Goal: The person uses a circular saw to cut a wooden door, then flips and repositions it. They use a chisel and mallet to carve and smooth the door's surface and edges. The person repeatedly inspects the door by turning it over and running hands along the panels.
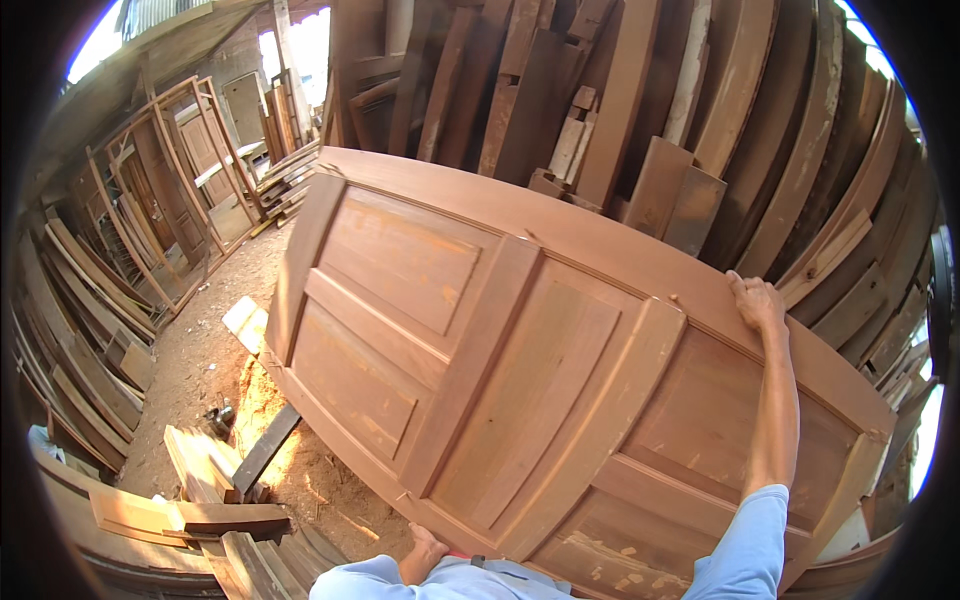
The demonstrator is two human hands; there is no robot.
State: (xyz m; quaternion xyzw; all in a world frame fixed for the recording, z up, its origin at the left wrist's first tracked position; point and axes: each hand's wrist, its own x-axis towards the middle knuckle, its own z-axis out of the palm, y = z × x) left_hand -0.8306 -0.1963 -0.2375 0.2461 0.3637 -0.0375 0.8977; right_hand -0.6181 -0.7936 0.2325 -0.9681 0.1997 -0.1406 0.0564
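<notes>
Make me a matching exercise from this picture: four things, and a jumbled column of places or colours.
Things:
1. Right hand
2. Left hand
3. Long boards
4. Right sleeve

Places or colours:
A. Standing beyond the wooden door
B. Light blue
C. At the door's near edge
D. At the door's far edge

Right pairs: 1-D, 2-C, 3-A, 4-B.

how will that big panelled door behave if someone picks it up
The door is likely stiff, with solid-looking rails framing its panels. It is probably heavy and awkward, being wood and long enough to reach well past the right hand and left hand. Its dull, patchy surface suggests little slipperiness.
</notes>
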